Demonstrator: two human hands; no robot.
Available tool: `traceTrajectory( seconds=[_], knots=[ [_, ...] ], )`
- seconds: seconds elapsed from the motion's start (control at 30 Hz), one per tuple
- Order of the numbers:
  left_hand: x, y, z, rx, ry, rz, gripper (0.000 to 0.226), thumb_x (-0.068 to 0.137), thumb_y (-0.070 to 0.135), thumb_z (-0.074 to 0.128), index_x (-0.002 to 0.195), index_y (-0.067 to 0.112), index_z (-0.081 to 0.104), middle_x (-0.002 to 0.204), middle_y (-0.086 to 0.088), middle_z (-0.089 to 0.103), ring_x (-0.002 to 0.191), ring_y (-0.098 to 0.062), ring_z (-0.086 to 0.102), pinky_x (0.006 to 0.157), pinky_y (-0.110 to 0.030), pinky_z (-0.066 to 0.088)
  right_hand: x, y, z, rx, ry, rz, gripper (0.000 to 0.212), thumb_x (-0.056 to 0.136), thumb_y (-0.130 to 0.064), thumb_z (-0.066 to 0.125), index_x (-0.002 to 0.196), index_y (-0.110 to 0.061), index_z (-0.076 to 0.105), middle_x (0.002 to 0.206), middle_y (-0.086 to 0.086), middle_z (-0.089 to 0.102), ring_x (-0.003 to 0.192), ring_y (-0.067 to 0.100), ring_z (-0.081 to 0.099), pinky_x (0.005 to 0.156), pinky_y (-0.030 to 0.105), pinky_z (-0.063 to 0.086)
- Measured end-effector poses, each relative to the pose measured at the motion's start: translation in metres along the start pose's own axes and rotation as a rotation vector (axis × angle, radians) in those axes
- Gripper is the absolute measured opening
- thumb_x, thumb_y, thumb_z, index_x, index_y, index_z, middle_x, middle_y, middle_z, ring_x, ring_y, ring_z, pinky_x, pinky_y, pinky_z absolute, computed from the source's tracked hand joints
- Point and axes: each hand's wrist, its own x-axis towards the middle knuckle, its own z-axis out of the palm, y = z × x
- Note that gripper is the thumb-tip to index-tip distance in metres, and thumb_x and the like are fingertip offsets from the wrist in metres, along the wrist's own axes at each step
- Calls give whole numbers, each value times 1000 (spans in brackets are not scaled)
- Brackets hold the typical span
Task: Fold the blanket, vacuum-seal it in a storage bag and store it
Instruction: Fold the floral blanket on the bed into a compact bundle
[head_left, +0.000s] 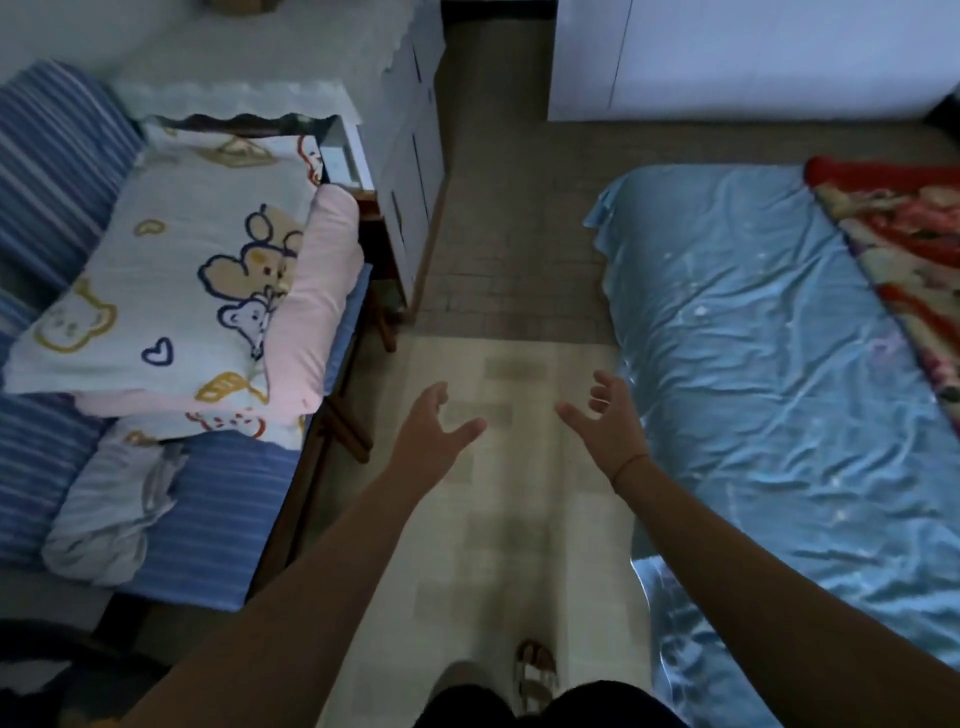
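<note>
Aisle of pale floor (514, 519) runs open between bench (223, 519) and bed (753, 338).
Left hand (434, 423), right hand (605, 423) over aisle, apart, fingers spread, holding nothing.
Bear quilt (171, 291), folded, soft, pink underside, on bench's far end, overhanging its aisle edge.
Red blanket (904, 244), floral, flat along bed's far right edge.
Bed sheet blue, glossy, wrinkled.
Bench cushion blue-striped.

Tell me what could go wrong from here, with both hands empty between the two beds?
1. The left hand and right hand hold nothing, and two blankets lie near: the folded cartoon-print quilt and the red floral blanket. The wrong one might be taken.
2. The shiny blue sheet hangs toward the floor; it looks slippery and could be dragged off or stepped on.
</note>
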Motion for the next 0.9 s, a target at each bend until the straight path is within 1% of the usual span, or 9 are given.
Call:
traceTrajectory(
  seconds=[0.13, 0.27, 0.37, 0.47, 0.6, 0.67, 0.73, 0.8, 0.9],
  knots=[
    [94, 30, -2, 16, -31, 19, 78, 85, 32, 74, 148, 12, 33, 147, -4, 43, 136, -19, 41, 105, -27, 33, 87, -16, 13, 25, 8, 30, 69, 82, -19, 76, 139, -6, 40, 133, 15, 48, 111, 16, 49, 94, 28, 42],
    [202, 55, -10, 26, -56, 37, 75, 86, 32, 72, 147, 12, 34, 148, -5, 41, 138, -22, 39, 110, -34, 35, 192, -35, 31, 40, 49, 36, 71, 81, -18, 77, 140, -5, 39, 133, 15, 47, 112, 19, 50, 94, 29, 42],
    [288, 85, -17, 67, -75, 79, 75, 87, 32, 71, 149, 14, 32, 150, -6, 40, 137, -23, 40, 106, -32, 35, 272, -55, 39, 39, 101, 51, 70, 80, -19, 77, 138, -3, 41, 133, 15, 50, 117, 25, 52, 95, 30, 43],
    [372, 125, -20, 81, -134, 89, 77, 88, 31, 71, 151, 14, 31, 152, -7, 39, 138, -22, 39, 103, -29, 36, 346, -75, 43, 55, 170, 89, 79, 74, -31, 80, 137, -5, 42, 124, 12, 54, 117, 28, 55, 98, 36, 45],
    [481, 178, -7, 98, -208, 130, 80, 85, 34, 74, 150, 16, 32, 152, -7, 40, 137, -22, 41, 110, -39, 38, 436, -95, 36, 128, 246, 149, 68, 80, -9, 76, 138, -3, 39, 117, 9, 50, 104, 22, 54, 84, 26, 42],
    [533, 204, 8, 128, -244, 147, 79, 84, 34, 75, 149, 15, 34, 150, -6, 43, 135, -21, 44, 107, -33, 38, 482, -96, 29, 162, 295, 172, 65, 80, -3, 75, 135, -2, 41, 120, 16, 53, 100, 20, 54, 83, 28, 44],
    [586, 228, 27, 120, -284, 166, 79, 83, 30, 76, 148, 13, 35, 148, -7, 44, 134, -20, 44, 104, -28, 37, 532, -98, 19, 164, 338, 188, 66, 80, -3, 75, 136, -1, 40, 124, 20, 51, 104, 19, 50, 86, 26, 41],
    [642, 251, 46, 105, -311, 189, 79, 81, 28, 78, 146, 13, 37, 146, -8, 46, 134, -20, 45, 107, -32, 38, 589, -97, 10, 167, 375, 189, 65, 80, -2, 74, 136, 2, 40, 122, 20, 50, 104, 19, 48, 84, 22, 38],
    [721, 286, 70, 111, -322, 170, 79, 82, 28, 78, 147, 14, 36, 146, -5, 46, 133, -20, 45, 110, -35, 38, 677, -99, -1, 160, 383, 209, 66, 80, -7, 75, 136, 0, 41, 126, 23, 50, 105, 21, 49, 89, 29, 43]
  ],
)
